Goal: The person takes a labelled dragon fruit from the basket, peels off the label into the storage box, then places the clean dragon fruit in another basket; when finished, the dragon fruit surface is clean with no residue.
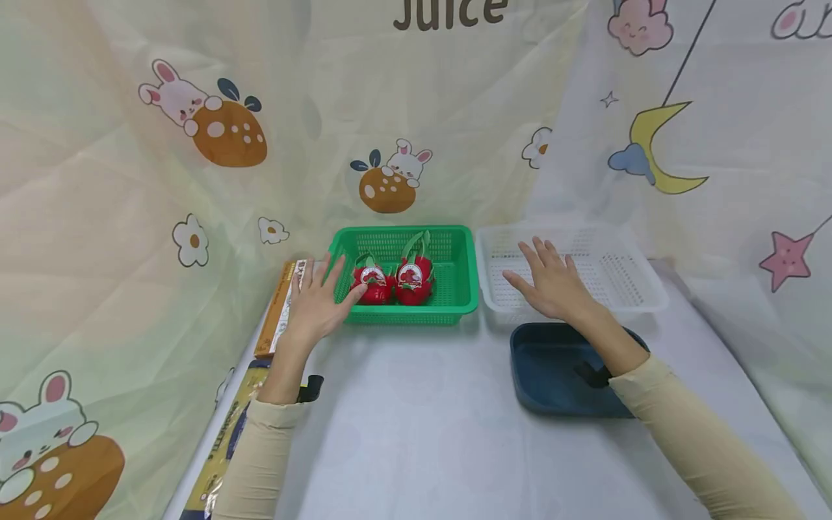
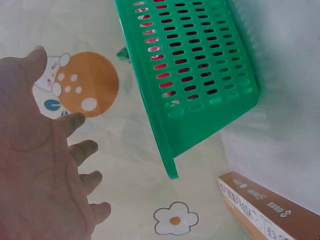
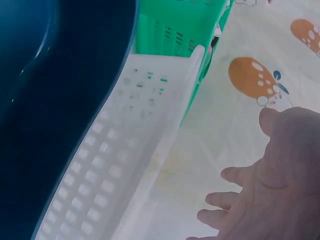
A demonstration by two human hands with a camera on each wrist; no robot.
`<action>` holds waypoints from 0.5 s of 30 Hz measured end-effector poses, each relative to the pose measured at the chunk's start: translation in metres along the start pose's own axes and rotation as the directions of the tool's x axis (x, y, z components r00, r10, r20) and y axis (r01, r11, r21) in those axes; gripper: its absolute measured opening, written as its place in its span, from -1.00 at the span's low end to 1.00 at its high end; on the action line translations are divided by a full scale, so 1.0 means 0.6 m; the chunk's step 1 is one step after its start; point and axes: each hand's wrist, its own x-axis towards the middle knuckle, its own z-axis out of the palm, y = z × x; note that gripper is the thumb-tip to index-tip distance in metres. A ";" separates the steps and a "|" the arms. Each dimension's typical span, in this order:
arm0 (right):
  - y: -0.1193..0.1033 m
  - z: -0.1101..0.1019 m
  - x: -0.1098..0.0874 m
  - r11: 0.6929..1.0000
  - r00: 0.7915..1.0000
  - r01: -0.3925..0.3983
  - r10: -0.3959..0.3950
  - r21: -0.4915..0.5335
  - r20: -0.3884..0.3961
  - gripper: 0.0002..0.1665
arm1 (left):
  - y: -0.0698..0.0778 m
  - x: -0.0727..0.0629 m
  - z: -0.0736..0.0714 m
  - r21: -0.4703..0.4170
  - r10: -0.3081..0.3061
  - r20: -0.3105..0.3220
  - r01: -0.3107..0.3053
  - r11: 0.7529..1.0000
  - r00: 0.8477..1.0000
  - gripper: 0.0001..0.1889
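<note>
Two red dragon fruits with green leaves and round labels lie in a green basket [image 1: 455,309]; the left dragon fruit [image 1: 375,292] is partly overlapped by my left thumb in the head view, and the right dragon fruit [image 1: 414,282] shows whole. My left hand [image 1: 318,303] hovers with spread fingers near the basket's left front corner, holding nothing. With fingers likewise spread, my right hand [image 1: 552,285] is over the front of a white basket [image 1: 640,307]. Below my right wrist stands a dark blue tray [image 1: 552,368], partly hidden by the forearm.
An orange-brown pasta box [image 1: 276,310] lies left of the green basket. Nearer, a yellow and blue spaghetti packet [image 1: 227,440] runs along the table's left edge, partly under my left forearm. A printed cloth [image 1: 455,108] hangs behind and around the white table [image 1: 416,433].
</note>
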 end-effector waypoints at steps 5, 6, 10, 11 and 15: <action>-0.016 0.009 0.013 1.000 1.000 0.010 -0.010 0.011 0.007 0.04 | -0.006 -0.008 -0.004 -0.021 -0.011 -0.009 0.010 1.000 1.000 -0.04; -0.019 0.011 0.015 1.000 1.000 0.011 -0.011 0.017 0.012 0.04 | -0.007 -0.010 -0.004 -0.026 -0.017 -0.013 0.016 1.000 1.000 -0.05; -0.030 0.021 0.026 0.999 1.000 0.023 -0.024 0.043 0.015 0.03 | -0.011 -0.013 0.001 -0.057 -0.040 -0.043 0.038 0.998 0.998 -0.06; -0.033 0.024 0.030 0.998 0.999 0.027 -0.028 0.053 0.017 0.02 | -0.012 -0.014 0.003 -0.067 -0.045 -0.055 0.041 0.997 0.998 -0.06; -0.050 0.034 0.046 0.996 0.999 0.036 -0.035 0.076 -0.015 0.01 | -0.016 -0.016 0.009 -0.138 -0.052 -0.101 0.038 0.990 0.994 -0.08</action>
